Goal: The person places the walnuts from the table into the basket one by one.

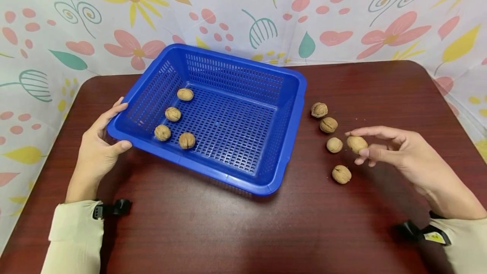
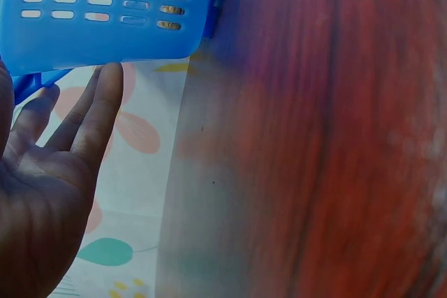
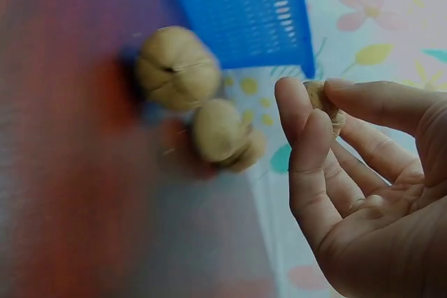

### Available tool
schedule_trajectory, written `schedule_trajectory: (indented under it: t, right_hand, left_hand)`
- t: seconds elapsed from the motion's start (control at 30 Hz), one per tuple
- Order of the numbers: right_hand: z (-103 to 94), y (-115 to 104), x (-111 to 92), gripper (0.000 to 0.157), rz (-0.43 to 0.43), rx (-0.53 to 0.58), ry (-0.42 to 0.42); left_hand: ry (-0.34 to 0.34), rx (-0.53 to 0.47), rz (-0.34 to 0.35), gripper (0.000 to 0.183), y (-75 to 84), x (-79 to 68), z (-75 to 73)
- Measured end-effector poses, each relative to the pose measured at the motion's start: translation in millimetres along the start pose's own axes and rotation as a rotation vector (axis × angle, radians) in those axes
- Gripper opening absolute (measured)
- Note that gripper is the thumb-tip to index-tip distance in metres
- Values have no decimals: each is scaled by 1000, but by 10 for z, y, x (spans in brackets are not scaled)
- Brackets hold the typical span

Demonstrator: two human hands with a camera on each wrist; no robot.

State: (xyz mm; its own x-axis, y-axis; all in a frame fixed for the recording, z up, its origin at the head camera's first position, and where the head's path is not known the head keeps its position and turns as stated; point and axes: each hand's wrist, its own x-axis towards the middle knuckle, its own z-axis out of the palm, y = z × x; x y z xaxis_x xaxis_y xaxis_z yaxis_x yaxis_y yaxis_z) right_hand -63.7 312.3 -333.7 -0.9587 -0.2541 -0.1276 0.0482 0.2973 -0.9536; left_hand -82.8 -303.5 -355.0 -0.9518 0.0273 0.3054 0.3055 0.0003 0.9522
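Observation:
My right hand (image 1: 403, 149) pinches a walnut (image 1: 356, 143) between thumb and fingertips, over the right side of the table. In the right wrist view the pinched walnut (image 3: 325, 106) is partly covered by the fingers. Several other walnuts (image 1: 329, 125) lie in a loose column just left of that hand. On the left, my left hand (image 1: 99, 147) holds the near-left corner of a blue plastic basket (image 1: 228, 179), thumb at the front rim and fingers at the side rim. Several walnuts (image 1: 173, 114) rest in the left part of the basket.
The dark red-brown table (image 1: 236, 231) carries the basket, which stands at an angle. Behind the table hangs a white cloth (image 1: 236, 16) printed with flowers and leaves. A few tiny crumbs lie near the loose walnuts.

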Motion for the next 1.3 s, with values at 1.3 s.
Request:
schedule_trajectory:
  t: [1.3]
  right_hand:
    - [1637,-1696,1886,32,-150,205,-568]
  left_hand:
    - [-8,68,-22,79,6,-17,-8]
